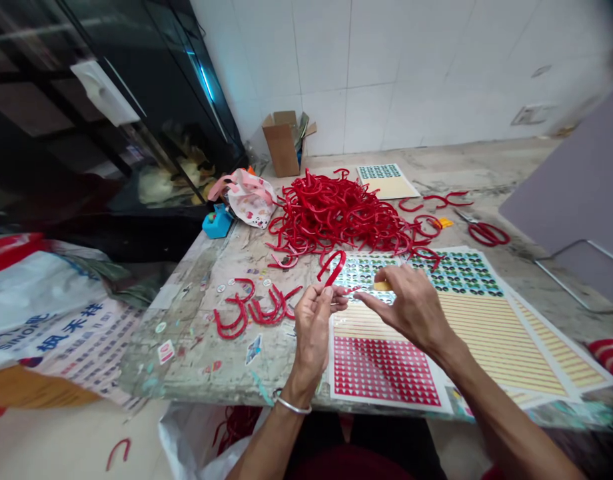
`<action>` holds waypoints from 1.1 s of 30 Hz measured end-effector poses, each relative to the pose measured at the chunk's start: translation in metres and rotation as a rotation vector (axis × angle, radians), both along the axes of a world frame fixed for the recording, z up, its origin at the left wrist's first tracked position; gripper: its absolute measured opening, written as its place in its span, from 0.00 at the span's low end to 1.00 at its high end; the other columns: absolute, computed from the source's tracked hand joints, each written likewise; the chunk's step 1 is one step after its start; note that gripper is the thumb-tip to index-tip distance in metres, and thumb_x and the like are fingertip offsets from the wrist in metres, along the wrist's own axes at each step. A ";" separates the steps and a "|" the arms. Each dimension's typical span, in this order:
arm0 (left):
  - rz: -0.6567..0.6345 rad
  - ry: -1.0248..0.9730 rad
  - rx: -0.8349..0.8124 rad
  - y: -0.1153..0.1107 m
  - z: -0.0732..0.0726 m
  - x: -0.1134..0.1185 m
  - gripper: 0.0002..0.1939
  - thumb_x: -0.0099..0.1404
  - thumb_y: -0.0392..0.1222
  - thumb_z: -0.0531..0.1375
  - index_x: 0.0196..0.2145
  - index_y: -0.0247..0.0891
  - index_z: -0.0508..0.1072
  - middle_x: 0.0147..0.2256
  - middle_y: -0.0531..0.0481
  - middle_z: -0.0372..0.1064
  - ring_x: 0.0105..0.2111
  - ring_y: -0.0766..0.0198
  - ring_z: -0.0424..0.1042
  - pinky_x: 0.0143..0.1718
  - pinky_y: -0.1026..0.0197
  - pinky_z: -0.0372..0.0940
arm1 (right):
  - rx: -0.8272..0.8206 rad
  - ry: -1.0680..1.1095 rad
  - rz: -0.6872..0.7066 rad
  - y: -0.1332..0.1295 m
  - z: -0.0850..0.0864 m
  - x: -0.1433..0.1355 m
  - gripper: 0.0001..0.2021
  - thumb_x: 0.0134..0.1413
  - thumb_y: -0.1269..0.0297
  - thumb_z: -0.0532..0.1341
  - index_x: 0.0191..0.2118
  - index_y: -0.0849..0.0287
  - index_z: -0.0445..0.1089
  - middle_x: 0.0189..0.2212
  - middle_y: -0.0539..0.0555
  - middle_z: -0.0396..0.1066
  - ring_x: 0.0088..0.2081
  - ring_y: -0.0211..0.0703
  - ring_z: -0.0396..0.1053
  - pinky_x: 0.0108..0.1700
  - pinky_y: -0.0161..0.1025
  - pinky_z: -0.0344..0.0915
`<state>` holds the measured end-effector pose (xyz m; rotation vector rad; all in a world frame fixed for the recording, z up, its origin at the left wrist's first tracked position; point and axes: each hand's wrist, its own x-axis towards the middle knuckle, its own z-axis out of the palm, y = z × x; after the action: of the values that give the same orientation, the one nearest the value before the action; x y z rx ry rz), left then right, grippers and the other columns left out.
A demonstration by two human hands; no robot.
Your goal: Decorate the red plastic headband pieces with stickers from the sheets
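Note:
My left hand point(314, 320) pinches a thin, glossy red curved strip point(335, 267), its bend rising above the fingers and one end pointing right. Close to that end, my right hand point(411, 303) has its thumb stretched out, apart from the bent fingers. A small yellow piece point(383, 286) shows at the right fingertips; whether it is held or worn on a finger is unclear. Beneath both hands lies a sticker sheet point(386, 373) with green-blue, cream and red-and-white printed areas. Several similar red strips point(269, 307) lie left of my left hand.
A big heap of red strips point(341, 213) covers the table's middle. Red-handled scissors point(486, 232) and more printed sheets point(496, 327) lie to the right. Behind stand a cardboard box point(281, 147), a pink-and-white bag point(249, 200) and a blue tape dispenser point(217, 222).

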<state>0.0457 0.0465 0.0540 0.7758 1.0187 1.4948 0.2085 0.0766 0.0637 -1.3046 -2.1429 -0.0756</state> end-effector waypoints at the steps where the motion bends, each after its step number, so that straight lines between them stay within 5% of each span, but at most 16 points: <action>1: 0.007 -0.015 0.002 0.000 0.000 0.000 0.09 0.61 0.44 0.58 0.33 0.34 0.70 0.33 0.48 0.72 0.32 0.66 0.71 0.37 0.63 0.66 | -0.093 0.063 0.015 -0.005 -0.014 0.002 0.15 0.51 0.49 0.59 0.31 0.57 0.62 0.25 0.54 0.66 0.29 0.45 0.61 0.33 0.41 0.55; 5: -0.024 -0.080 0.010 0.001 0.002 0.001 0.09 0.60 0.44 0.59 0.33 0.34 0.69 0.33 0.48 0.72 0.31 0.67 0.71 0.36 0.63 0.66 | -0.390 0.187 0.043 -0.025 -0.072 0.007 0.12 0.54 0.53 0.58 0.29 0.57 0.65 0.24 0.54 0.66 0.28 0.45 0.63 0.30 0.40 0.58; 7: -0.050 -0.119 -0.001 0.000 0.002 0.003 0.09 0.60 0.44 0.59 0.32 0.34 0.70 0.33 0.48 0.72 0.30 0.68 0.71 0.36 0.63 0.66 | -0.421 0.310 0.057 -0.032 -0.086 0.004 0.12 0.52 0.53 0.59 0.31 0.57 0.69 0.28 0.56 0.70 0.32 0.48 0.65 0.33 0.43 0.60; 12: -0.085 -0.182 -0.021 -0.007 0.002 0.009 0.07 0.60 0.42 0.59 0.32 0.35 0.70 0.33 0.49 0.72 0.31 0.68 0.71 0.37 0.62 0.66 | -0.831 1.079 0.147 -0.033 -0.060 -0.017 0.15 0.55 0.51 0.56 0.38 0.56 0.72 0.31 0.55 0.72 0.30 0.42 0.67 0.34 0.41 0.64; 16: -0.097 -0.156 -0.015 -0.012 -0.001 0.008 0.06 0.62 0.40 0.58 0.33 0.34 0.69 0.34 0.48 0.73 0.31 0.68 0.71 0.38 0.63 0.66 | -0.895 1.484 0.167 -0.027 -0.043 -0.031 0.10 0.50 0.55 0.62 0.33 0.56 0.71 0.32 0.53 0.71 0.30 0.40 0.66 0.35 0.40 0.66; 22: -0.091 -0.123 -0.073 -0.017 -0.009 0.006 0.07 0.61 0.42 0.59 0.33 0.34 0.70 0.37 0.47 0.73 0.30 0.69 0.71 0.36 0.64 0.66 | -0.731 1.322 0.035 -0.026 -0.040 -0.030 0.10 0.47 0.58 0.65 0.27 0.56 0.66 0.25 0.49 0.66 0.27 0.39 0.64 0.33 0.39 0.65; 27: -0.063 -0.180 -0.191 -0.017 -0.015 0.010 0.08 0.57 0.42 0.62 0.32 0.34 0.73 0.36 0.48 0.73 0.26 0.72 0.69 0.31 0.66 0.65 | -0.439 1.153 0.043 -0.028 -0.018 -0.025 0.06 0.53 0.61 0.60 0.29 0.56 0.64 0.38 0.55 0.69 0.40 0.44 0.66 0.42 0.40 0.64; 33: -0.095 -0.210 -0.214 -0.021 -0.020 0.013 0.05 0.56 0.38 0.62 0.29 0.32 0.75 0.27 0.50 0.72 0.23 0.74 0.66 0.32 0.68 0.62 | -0.624 1.063 0.263 -0.016 -0.018 -0.023 0.06 0.54 0.62 0.60 0.29 0.56 0.63 0.51 0.58 0.65 0.50 0.47 0.65 0.48 0.43 0.63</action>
<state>0.0584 0.0257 0.0342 0.4968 0.9509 1.3295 0.1858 0.0607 0.0455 -0.9714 -1.3713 1.1954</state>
